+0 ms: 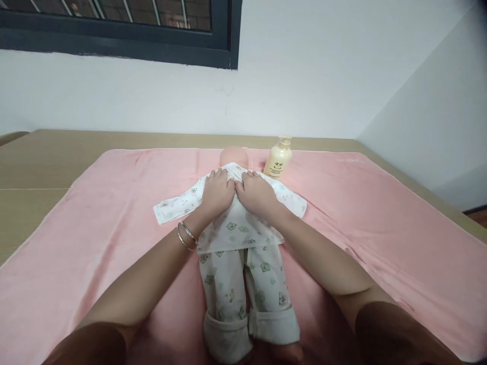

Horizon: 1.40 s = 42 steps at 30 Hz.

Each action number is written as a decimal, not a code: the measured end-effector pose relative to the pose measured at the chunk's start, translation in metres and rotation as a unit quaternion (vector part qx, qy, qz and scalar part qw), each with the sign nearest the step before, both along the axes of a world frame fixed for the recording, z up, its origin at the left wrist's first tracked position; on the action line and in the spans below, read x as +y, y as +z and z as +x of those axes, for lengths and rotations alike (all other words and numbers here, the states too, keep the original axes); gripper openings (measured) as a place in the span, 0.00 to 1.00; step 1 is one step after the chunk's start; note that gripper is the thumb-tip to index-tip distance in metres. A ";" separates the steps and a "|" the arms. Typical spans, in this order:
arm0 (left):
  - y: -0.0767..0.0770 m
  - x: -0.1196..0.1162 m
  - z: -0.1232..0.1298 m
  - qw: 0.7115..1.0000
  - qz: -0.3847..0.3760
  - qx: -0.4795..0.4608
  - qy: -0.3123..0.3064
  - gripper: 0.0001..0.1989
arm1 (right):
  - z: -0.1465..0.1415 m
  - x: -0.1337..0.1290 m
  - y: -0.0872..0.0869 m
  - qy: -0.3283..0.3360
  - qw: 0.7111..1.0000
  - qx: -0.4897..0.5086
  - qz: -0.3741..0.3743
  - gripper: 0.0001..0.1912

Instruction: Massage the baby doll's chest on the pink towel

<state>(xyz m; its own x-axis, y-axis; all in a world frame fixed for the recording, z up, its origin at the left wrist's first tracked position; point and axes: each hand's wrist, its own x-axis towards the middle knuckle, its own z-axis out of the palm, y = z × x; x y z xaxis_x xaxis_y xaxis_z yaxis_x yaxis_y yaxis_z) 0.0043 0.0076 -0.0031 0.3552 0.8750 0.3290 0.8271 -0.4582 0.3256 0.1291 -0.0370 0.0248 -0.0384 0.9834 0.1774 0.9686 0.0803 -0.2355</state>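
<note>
A baby doll [233, 156] lies on a pink blanket [125, 223], its bald head toward the wall and its legs toward me. It wears a white printed top [243, 230] and matching trousers [264, 274] with cuffs rolled up. My left hand [219, 191] rests flat on the upper part of the top, fingers stretched toward the head. Beside it, my right hand [256, 191] lies flat the same way, the thumbs close together. Both sleeves spread out sideways. The doll's face is hidden, and one foot [289, 351] shows below a cuff.
A cream pump bottle [279, 158] stands on the blanket to the right of the doll's head. Beneath the blanket is a wooden table [49, 157], which reaches the white wall [297, 76]. A dark-framed window [220, 45] is at the upper left.
</note>
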 end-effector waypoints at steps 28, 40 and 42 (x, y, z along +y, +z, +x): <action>0.020 -0.015 -0.001 0.997 -0.024 0.066 0.037 0.24 | 0.011 0.004 0.005 0.001 1.000 -0.011 -0.029 0.25; 0.019 -0.023 0.000 0.995 0.003 0.094 0.029 0.19 | 0.018 0.021 -0.003 0.020 0.998 0.052 -0.004 0.25; 0.017 -0.025 0.000 0.995 0.007 0.094 0.016 0.16 | 0.019 0.023 -0.005 0.022 0.998 0.054 0.003 0.24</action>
